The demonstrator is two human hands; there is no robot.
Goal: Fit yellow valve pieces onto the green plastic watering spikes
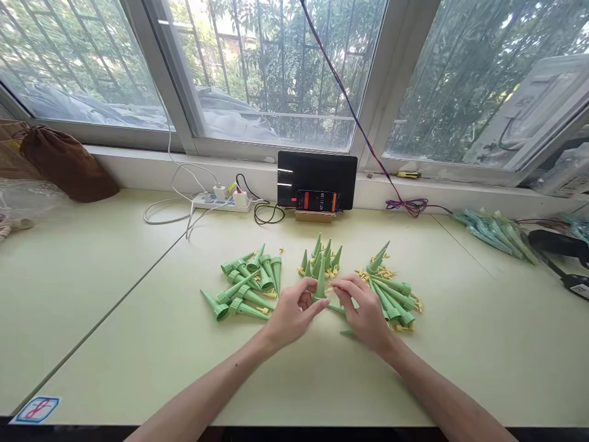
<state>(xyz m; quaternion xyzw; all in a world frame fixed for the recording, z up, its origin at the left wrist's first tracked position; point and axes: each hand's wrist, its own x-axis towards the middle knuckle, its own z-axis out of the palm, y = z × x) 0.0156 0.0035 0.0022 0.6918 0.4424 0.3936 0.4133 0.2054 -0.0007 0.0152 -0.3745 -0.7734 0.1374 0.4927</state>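
In my left hand (294, 310) a green plastic watering spike (321, 279) stands point up, held near its wide end by thumb and fingers. My right hand (361, 307) is pinched just beside it, with a small yellow plastic piece (329, 289) at the fingertips. Another green spike (337, 307) lies partly hidden between the hands. Past my fingers, several green spikes (327, 255) stand upright among yellow pieces. A pile of green spikes (251, 279) lies left of my hands. More spikes (391, 301) lie to the right, beside loose yellow pieces (386, 273).
A phone (317, 201) showing a timer leans on a dark tablet (317, 169) at the back. A power strip (221, 201) with cables lies to its left. Green plastic packets (494, 233) and a black strapped device (564, 258) are at the right; a brown bag (69, 162) is far left.
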